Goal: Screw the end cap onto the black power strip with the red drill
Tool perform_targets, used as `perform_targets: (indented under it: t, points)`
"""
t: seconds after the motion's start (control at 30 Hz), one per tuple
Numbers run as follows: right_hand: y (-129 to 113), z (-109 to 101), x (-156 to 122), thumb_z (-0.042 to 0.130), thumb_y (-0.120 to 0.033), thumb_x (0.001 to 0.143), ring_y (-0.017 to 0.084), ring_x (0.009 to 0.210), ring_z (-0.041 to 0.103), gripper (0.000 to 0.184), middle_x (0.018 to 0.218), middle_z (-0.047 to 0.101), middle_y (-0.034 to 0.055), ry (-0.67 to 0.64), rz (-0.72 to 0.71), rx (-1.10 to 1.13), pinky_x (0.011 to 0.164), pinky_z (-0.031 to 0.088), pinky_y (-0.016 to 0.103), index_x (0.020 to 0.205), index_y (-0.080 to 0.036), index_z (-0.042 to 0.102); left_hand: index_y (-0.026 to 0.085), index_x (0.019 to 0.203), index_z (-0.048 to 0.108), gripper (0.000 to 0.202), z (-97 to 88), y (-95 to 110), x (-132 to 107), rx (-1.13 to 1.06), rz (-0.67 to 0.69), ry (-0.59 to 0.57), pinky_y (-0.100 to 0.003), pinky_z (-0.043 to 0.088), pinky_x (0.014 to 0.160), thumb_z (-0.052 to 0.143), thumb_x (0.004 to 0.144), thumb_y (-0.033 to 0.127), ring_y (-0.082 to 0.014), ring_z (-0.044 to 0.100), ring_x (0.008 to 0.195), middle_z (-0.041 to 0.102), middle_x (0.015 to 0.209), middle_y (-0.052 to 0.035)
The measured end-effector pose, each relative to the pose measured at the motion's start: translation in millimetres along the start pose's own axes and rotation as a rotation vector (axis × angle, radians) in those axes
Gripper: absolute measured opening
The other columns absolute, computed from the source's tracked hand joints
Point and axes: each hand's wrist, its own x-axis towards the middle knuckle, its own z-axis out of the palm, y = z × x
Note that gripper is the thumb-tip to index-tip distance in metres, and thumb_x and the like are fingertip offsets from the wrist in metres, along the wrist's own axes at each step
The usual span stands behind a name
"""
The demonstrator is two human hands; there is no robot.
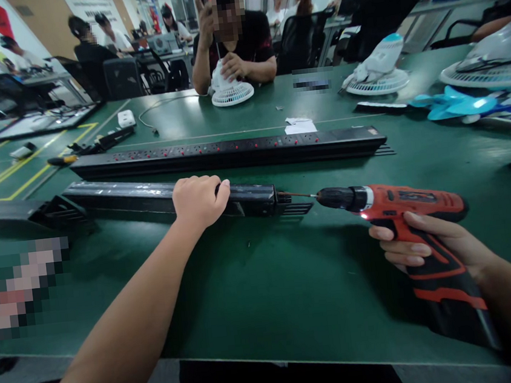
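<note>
My left hand (pixel 199 202) is wrapped over a long black metal bar-shaped casing (pixel 123 193) lying on the green table, gripping it near its right end. In my right hand (pixel 419 244) is a red and black cordless drill (pixel 414 199), fingers around its handle and its small light lit. The drill's long thin bit (pixel 299 196) points left and reaches the right end of the casing, beside a slotted end piece (pixel 296 209). Whether the tip sits in a screw is too small to tell. Just behind lies a black power strip (pixel 233 153) with a row of red dots.
Across the green table (pixel 259 313), a person (pixel 234 47) works on a white fan (pixel 232 90). More fan parts, including blue blades (pixel 456 102), lie at the right. A screwdriver (pixel 63 160) and another dark casing (pixel 2 212) are on the left.
</note>
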Motion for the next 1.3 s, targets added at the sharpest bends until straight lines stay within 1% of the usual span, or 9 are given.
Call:
perform_targets:
  t: [0.1,0.23,0.5,0.7,0.93,1.07,1.23,1.3]
  points:
    - [0.4,0.0,-0.5,0.091,-0.053,0.08,0.013,0.052,0.026,0.042,0.054,0.03,-0.0085,0.001,0.009,0.032,0.048,0.042,0.024,0.087,-0.025,0.061,0.022,0.069,0.063,0.051,-0.5,0.0,0.0,0.005,0.006,-0.006,-0.042,0.039,0.078,0.036,0.105,0.046,-0.0258,0.06,0.073,0.068,0.07,-0.0084]
    - [1.3,-2.5,-0.4,0.091,-0.053,0.079,0.013,0.052,0.023,0.041,0.053,0.03,-0.0082,0.003,0.004,0.047,0.047,0.042,0.023,0.086,-0.024,0.062,0.022,0.069,0.063,0.053,-1.8,0.0,0.3,0.008,0.016,-0.021,-0.043,0.039,0.077,0.034,0.105,0.046,-0.0254,0.059,0.069,0.068,0.069,-0.0084]
    - [0.3,1.1,-0.1,0.092,-0.054,0.077,0.013,0.052,0.022,0.041,0.053,0.031,-0.0077,0.037,0.013,0.017,0.044,0.04,0.025,0.084,-0.024,0.064,0.021,0.072,0.067,0.053,-0.6,0.3,-0.2,0.023,0.015,-0.015,-0.043,0.039,0.077,0.034,0.105,0.046,-0.0255,0.06,0.07,0.067,0.068,-0.0084]
    - [0.4,0.7,-0.7,0.094,-0.053,0.074,0.012,0.052,0.025,0.042,0.054,0.029,-0.008,0.068,0.013,0.019,0.046,0.042,0.023,0.083,-0.022,0.067,0.021,0.071,0.066,0.054,1.1,-0.9,-0.2,0.019,0.024,-0.001,-0.042,0.039,0.076,0.034,0.106,0.046,-0.0246,0.059,0.069,0.068,0.069,-0.0082]
    - [-1.3,3.5,-0.2,0.094,-0.053,0.076,0.011,0.052,0.021,0.04,0.053,0.032,-0.0074,0.032,0.002,-0.008,0.044,0.041,0.021,0.084,-0.021,0.072,0.021,0.069,0.063,0.053,1.3,-0.3,0.2,0.022,0.025,0.009,-0.042,0.037,0.076,0.035,0.105,0.046,-0.0241,0.058,0.068,0.067,0.068,-0.0077]
    - [-2.3,5.0,0.8,0.094,-0.053,0.076,0.01,0.051,0.02,0.041,0.052,0.034,-0.0076,0.003,-0.012,-0.01,0.044,0.044,0.021,0.085,-0.018,0.075,0.021,0.069,0.063,0.053,2.5,-1.4,0.9,0.03,0.032,0.016,-0.041,0.038,0.075,0.035,0.106,0.046,-0.0238,0.057,0.067,0.067,0.068,-0.0078]
    - [-1.7,5.4,0.2,0.094,-0.05,0.077,0.009,0.05,0.024,0.039,0.053,0.04,-0.0055,0.015,-0.022,0.014,0.044,0.046,0.02,0.086,-0.017,0.075,0.021,0.069,0.063,0.051,2.9,-1.5,0.7,0.031,0.031,0.027,-0.04,0.038,0.074,0.036,0.105,0.046,-0.0237,0.058,0.069,0.067,0.068,-0.0078]
    - [-1.7,6.0,-0.2,0.094,-0.051,0.077,0.009,0.05,0.027,0.04,0.053,0.04,-0.0052,0.024,-0.013,0.023,0.045,0.047,0.019,0.086,-0.017,0.074,0.021,0.069,0.063,0.051,2.1,-1.2,0.8,0.028,0.027,0.018,-0.041,0.038,0.074,0.036,0.105,0.045,-0.024,0.058,0.068,0.068,0.068,-0.0081]
